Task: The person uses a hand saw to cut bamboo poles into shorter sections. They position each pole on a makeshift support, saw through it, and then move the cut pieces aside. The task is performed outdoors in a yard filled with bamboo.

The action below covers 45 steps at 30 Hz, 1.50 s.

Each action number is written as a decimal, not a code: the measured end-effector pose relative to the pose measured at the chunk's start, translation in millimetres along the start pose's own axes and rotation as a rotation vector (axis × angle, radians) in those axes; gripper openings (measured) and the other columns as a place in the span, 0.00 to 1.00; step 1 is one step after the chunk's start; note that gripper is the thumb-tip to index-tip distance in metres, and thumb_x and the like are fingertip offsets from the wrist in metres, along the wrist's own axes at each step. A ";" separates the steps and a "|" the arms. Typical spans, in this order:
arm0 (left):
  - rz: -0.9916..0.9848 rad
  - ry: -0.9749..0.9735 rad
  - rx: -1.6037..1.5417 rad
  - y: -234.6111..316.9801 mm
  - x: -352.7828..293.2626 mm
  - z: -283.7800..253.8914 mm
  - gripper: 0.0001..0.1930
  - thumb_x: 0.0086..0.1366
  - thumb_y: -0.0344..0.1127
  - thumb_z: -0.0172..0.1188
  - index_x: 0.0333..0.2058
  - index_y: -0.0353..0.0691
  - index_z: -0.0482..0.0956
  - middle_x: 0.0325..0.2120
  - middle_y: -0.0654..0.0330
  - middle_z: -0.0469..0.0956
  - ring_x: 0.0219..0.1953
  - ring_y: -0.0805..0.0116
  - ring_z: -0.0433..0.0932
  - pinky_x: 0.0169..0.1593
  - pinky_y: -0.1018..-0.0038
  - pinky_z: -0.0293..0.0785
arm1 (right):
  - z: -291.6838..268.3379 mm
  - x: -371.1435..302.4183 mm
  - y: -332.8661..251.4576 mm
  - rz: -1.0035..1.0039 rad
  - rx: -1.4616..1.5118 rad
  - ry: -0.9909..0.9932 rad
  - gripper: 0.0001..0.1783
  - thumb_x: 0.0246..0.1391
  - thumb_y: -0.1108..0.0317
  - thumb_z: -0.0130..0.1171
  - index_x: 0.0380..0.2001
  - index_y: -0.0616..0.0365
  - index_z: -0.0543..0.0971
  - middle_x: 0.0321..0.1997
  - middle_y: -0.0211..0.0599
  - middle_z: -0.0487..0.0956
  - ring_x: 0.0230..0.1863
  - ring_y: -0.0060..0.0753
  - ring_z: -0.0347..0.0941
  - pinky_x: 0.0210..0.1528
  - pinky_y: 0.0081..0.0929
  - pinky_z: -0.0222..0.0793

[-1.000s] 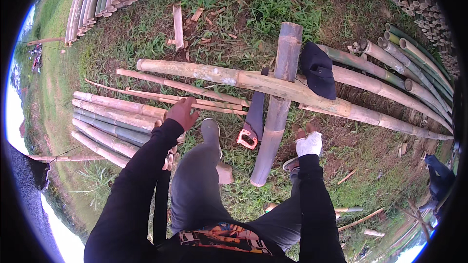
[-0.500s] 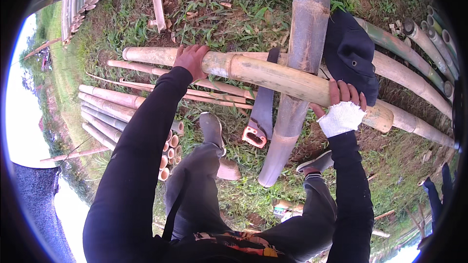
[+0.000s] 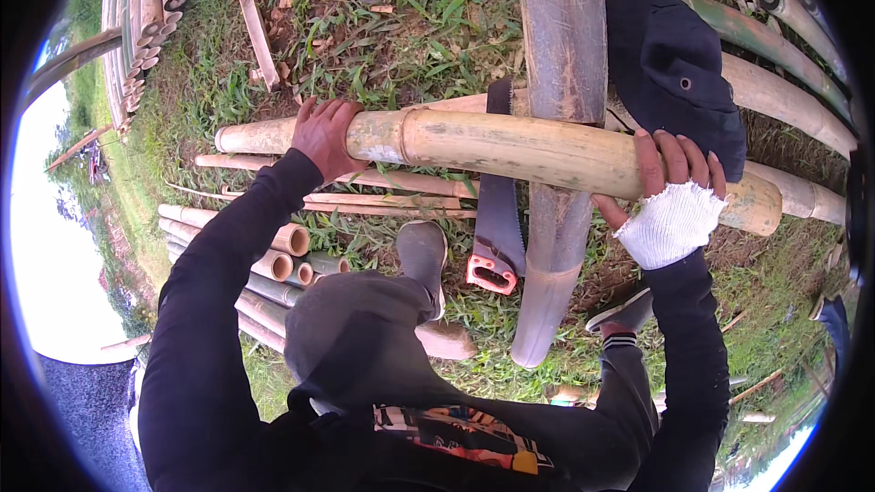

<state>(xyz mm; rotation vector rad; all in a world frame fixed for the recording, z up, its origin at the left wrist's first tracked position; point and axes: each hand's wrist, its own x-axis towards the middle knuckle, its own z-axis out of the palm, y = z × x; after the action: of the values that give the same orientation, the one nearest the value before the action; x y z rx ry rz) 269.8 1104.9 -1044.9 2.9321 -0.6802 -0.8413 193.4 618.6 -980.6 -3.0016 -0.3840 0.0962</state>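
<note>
A pale, thick bamboo pole point(image 3: 519, 148) lies crosswise over a larger greyish bamboo log point(image 3: 563, 46) on the ground. My left hand point(image 3: 326, 138), bare, is wrapped over the pole toward its left end. Near the right end, my right hand point(image 3: 676, 191) grips the same pole; a white fingerless glove covers its palm and wrist while the fingertips show bare. A hand saw point(image 3: 498, 219) with an orange handle rests on the grass, its blade passing beneath the pole left of the log. Close to my right hand lies a dark cap point(image 3: 670, 64).
Cut bamboo lengths point(image 3: 273, 296) are bundled at the left, with thin bamboo strips point(image 3: 383, 202) beside them. More poles point(image 3: 784, 100) lie at the right and a pile point(image 3: 146, 18) at the upper left. A split piece point(image 3: 259, 41) lies on the grass.
My left leg has bent and its knee has risen. The view has shifted closer to the pole. Both hands keep their hold on it.
</note>
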 end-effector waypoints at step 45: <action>-0.136 0.128 0.112 -48.1 -97.2 150.4 0.21 0.59 0.31 0.63 0.52 0.43 0.77 0.52 0.48 0.76 0.61 0.46 0.74 0.57 0.50 0.74 | 108.6 -218.0 -183.4 0.432 0.121 0.233 0.30 0.46 0.60 0.73 0.53 0.59 0.79 0.60 0.52 0.75 0.60 0.60 0.72 0.64 0.57 0.66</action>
<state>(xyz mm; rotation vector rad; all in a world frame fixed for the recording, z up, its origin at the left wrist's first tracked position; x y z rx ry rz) 138.8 1203.9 -1131.1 3.1290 -0.5426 -0.6356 -70.9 750.9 -1055.6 -2.8767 0.2837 -0.1859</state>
